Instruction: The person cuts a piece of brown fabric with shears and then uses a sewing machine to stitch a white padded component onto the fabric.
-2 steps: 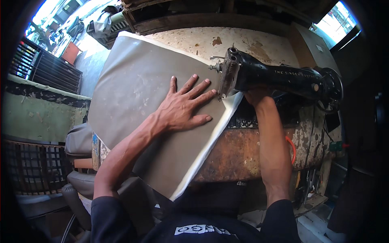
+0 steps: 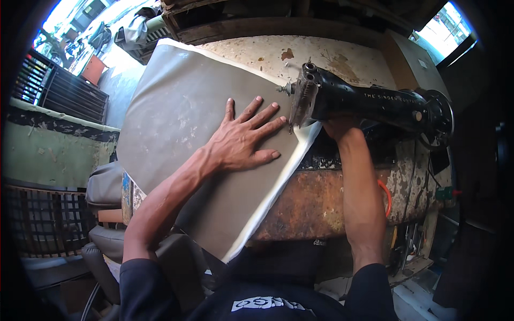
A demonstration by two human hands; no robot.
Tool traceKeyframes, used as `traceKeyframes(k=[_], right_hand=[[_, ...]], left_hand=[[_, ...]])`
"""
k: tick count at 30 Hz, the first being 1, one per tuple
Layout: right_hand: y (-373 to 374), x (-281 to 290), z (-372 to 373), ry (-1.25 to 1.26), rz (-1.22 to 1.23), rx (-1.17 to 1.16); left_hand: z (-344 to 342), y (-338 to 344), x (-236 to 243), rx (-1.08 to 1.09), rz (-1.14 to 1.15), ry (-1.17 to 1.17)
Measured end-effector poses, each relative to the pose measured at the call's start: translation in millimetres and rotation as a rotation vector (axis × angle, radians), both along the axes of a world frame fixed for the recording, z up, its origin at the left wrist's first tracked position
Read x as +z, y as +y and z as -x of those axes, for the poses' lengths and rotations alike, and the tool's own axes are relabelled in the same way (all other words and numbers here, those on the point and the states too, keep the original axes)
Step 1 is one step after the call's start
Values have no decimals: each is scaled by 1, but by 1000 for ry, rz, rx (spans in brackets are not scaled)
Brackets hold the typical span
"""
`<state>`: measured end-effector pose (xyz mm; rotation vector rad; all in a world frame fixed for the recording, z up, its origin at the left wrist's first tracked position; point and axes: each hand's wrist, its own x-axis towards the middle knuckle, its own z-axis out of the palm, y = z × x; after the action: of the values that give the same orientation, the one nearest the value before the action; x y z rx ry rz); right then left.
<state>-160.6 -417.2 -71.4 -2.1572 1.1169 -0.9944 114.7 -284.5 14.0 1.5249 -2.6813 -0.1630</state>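
My left hand (image 2: 241, 139) lies flat with fingers spread on a large grey-brown sheet (image 2: 176, 107) with pale edging, just left of the needle end of a black sewing machine (image 2: 369, 107). The sheet's right edge runs beneath the machine's needle area. My right hand (image 2: 345, 128) reaches under the machine's arm at the sheet's right side; its fingers are hidden, so I cannot tell what, if anything, it holds.
The worn, rusty table (image 2: 300, 208) carries the machine, with a red hose (image 2: 385, 195) at its right. Grey cushioned pieces (image 2: 104, 182) and a wooden lattice (image 2: 45, 219) are at left. A dark metal gate (image 2: 69, 85) stands upper left, a cardboard panel (image 2: 407, 64) at back right.
The sheet and my left hand have shifted very slightly away from me, toward the back of the table. My right hand is in about the same place.
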Motion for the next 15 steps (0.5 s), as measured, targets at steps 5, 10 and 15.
traceKeyframes(k=[5, 10, 15], right_hand=[[4, 10, -14, -666, -482, 77], [12, 32, -12, -29, -433, -9], [28, 33, -13, -48, -37, 29]], left_hand=[[-8, -8, -6, 0, 20, 11], [-20, -15, -3, -125, -2, -12], [-26, -25, 0, -165, -27, -5]])
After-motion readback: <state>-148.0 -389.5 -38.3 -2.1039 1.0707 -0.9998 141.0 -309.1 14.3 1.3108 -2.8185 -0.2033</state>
